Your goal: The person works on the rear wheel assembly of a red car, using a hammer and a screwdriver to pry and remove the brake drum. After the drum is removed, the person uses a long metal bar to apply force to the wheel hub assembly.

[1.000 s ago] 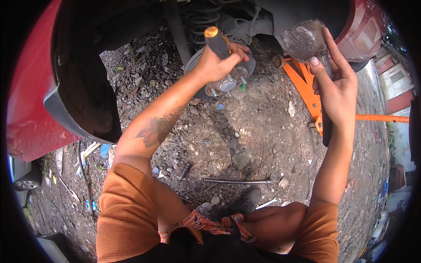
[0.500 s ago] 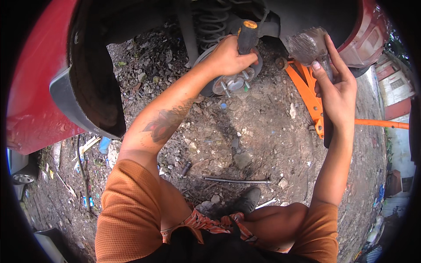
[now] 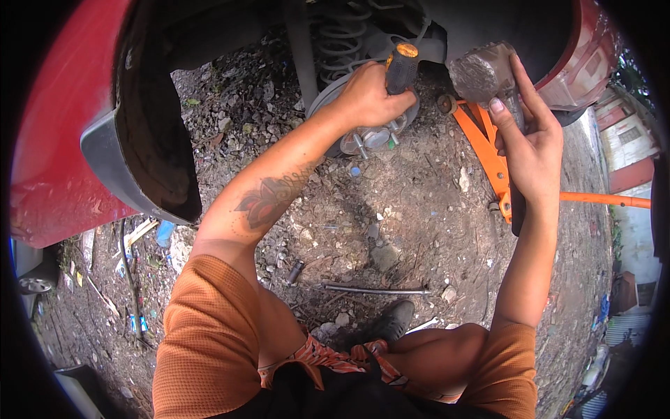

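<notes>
My left hand [image 3: 373, 96] is wrapped round the black grip of a screwdriver [image 3: 402, 70] with an orange butt end. Its blade is hidden behind the hand, over the wheel hub [image 3: 377, 138], where studs stick out. Off to the right, my right hand [image 3: 532, 143] grips a hammer [image 3: 481, 72], index finger and thumb stretched along its worn grey block head. The dark handle runs down beside my wrist. A gap separates the hammer head from the screwdriver's butt.
Red car bodywork [image 3: 63, 133] with a dark wheel arch surrounds the hub, and a coil spring [image 3: 342, 42] rises behind it. An orange floor jack [image 3: 485, 150] stands at the right. On the stony ground lie a metal bar [image 3: 377, 288] and a small dark socket [image 3: 296, 271].
My left hand and the screwdriver's butt have shifted slightly right and down. The hammer in my right hand has moved a little to the left, nearer the screwdriver.
</notes>
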Action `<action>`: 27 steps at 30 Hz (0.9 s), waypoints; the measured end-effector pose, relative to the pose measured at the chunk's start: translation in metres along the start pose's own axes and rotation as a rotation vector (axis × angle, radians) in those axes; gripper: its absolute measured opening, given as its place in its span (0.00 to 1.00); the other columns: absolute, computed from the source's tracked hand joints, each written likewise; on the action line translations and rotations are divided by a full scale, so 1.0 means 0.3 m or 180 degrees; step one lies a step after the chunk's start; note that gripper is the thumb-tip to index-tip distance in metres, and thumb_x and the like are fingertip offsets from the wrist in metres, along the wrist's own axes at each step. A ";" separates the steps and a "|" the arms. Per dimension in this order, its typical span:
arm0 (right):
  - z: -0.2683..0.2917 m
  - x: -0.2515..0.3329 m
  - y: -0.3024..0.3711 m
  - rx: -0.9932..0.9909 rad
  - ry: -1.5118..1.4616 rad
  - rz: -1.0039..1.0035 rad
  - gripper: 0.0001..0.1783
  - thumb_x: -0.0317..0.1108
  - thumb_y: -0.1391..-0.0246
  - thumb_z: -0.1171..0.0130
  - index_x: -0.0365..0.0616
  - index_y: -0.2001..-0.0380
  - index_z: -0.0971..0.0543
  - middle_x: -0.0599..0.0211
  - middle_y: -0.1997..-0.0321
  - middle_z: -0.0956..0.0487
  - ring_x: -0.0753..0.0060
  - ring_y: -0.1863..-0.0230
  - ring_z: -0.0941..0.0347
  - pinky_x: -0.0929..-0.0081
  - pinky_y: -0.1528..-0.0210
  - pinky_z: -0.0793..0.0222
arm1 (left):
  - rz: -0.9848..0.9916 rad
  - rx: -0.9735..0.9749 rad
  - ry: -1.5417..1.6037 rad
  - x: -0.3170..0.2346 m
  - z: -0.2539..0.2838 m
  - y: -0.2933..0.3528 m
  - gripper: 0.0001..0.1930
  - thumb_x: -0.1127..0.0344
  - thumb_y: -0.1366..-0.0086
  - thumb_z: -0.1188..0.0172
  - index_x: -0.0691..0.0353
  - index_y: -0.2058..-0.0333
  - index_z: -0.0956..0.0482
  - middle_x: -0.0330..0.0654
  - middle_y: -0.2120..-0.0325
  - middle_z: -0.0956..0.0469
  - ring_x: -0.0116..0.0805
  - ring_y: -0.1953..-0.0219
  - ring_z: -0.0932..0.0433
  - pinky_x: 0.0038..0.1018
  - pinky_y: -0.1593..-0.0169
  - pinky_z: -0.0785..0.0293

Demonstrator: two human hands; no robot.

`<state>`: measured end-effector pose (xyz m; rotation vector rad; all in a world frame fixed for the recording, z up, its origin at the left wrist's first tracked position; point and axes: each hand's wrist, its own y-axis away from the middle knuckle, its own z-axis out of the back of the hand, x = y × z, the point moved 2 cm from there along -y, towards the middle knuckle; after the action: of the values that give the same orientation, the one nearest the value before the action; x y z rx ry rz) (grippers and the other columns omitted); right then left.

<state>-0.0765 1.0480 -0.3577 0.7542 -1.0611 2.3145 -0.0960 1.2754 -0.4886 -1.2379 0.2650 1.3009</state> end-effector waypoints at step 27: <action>-0.043 0.320 -0.120 0.0175 0.1261 0.1385 0.32 0.26 0.45 0.38 0.48 0.35 0.29 0.48 0.43 0.21 0.54 0.40 0.24 0.69 0.42 0.30 | -0.0441 -0.0349 0.0202 -0.007 -0.014 0.036 0.12 0.61 0.47 0.38 0.63 0.80 0.27 0.52 0.78 0.22 0.57 0.65 0.22 0.45 0.55 0.26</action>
<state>-0.1280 1.0979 -0.2832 0.0641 -1.0544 2.7081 -0.1037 1.2686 -0.4945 -1.3678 0.1518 1.1706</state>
